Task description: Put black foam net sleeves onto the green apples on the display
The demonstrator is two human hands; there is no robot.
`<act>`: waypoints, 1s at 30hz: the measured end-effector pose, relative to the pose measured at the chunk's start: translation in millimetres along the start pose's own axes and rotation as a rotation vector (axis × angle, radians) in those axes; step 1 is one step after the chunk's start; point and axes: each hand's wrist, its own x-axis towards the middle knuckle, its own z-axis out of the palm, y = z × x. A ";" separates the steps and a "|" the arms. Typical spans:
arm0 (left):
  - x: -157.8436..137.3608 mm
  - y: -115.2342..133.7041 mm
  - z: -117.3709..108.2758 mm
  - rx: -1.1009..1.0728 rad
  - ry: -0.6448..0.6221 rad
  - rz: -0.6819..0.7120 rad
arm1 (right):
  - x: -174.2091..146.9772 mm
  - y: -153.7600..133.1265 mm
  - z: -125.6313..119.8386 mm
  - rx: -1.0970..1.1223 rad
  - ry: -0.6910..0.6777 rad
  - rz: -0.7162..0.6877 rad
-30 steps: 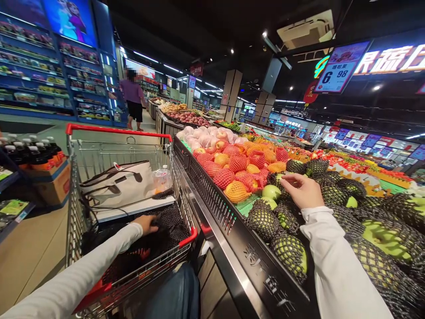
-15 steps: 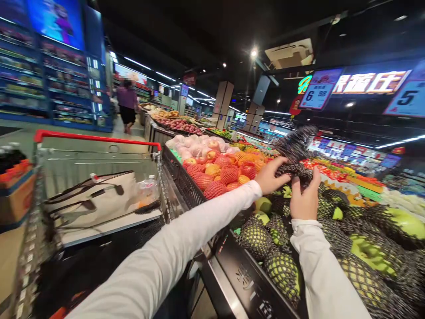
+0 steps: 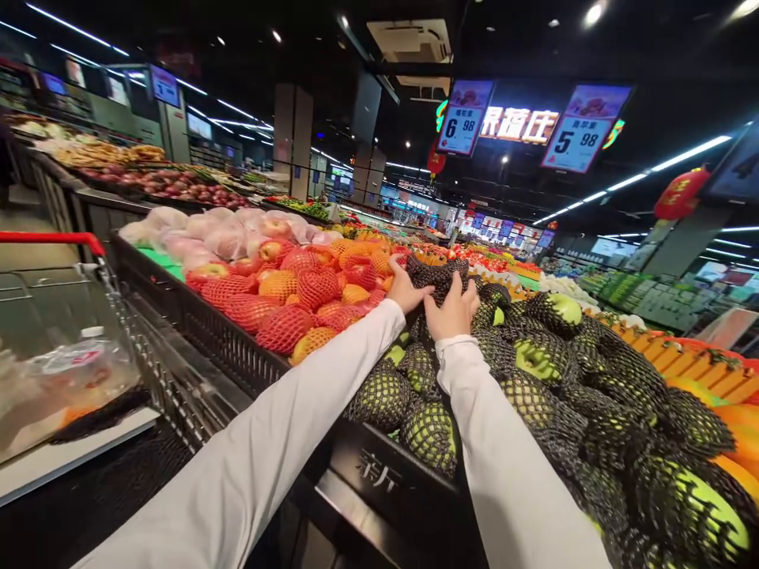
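Both my hands are together over the front bin. Between them is a black foam net sleeve (image 3: 436,273), its mesh bunched up; whether fruit is inside I cannot tell. My left hand (image 3: 408,286) grips its left side with thumb and fingers. Its right side is held by my right hand (image 3: 453,310), thumb and fingers bent round the net. Just beneath lie green apples in black foam nets (image 3: 430,431), several with green skin showing. To the left of my hands are apples in red and orange foam nets (image 3: 285,328).
A shopping cart with a red handle (image 3: 53,237) stands at the left, with a clear plastic bag (image 3: 88,359) in it. Pale wrapped fruit (image 3: 219,233) fills the bin's far left. Price signs (image 3: 587,130) hang overhead. Orange fruit (image 3: 741,427) lies at the far right.
My view has turned right, so the cart has slid left and the person in the aisle is no longer clearly seen. The net, stretched upward before, is now lower and more bunched between my hands.
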 end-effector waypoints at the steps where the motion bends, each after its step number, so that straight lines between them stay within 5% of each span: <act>1: 1.4 1.6 0.4 -0.056 0.052 -0.034 | 2.2 3.7 0.6 0.019 -0.040 -0.019; 7: 7.5 4.7 -2.2 -0.385 -0.087 -0.229 | 8.4 13.0 2.8 0.158 0.043 -0.085; 14: -0.7 3.2 1.1 -0.164 -0.256 0.156 | 7.5 7.6 -3.3 0.267 0.054 -0.123; 18: -1.3 5.3 -2.7 0.009 -0.180 0.260 | 10.8 8.9 -5.6 0.319 0.088 -0.070; 27: -3.9 2.2 -9.3 0.319 -0.071 0.139 | 6.3 -2.9 -12.5 0.414 0.075 -0.044; 30: -3.1 -3.3 -10.5 0.341 -0.068 0.162 | 5.1 -1.6 -15.6 0.411 0.176 -0.070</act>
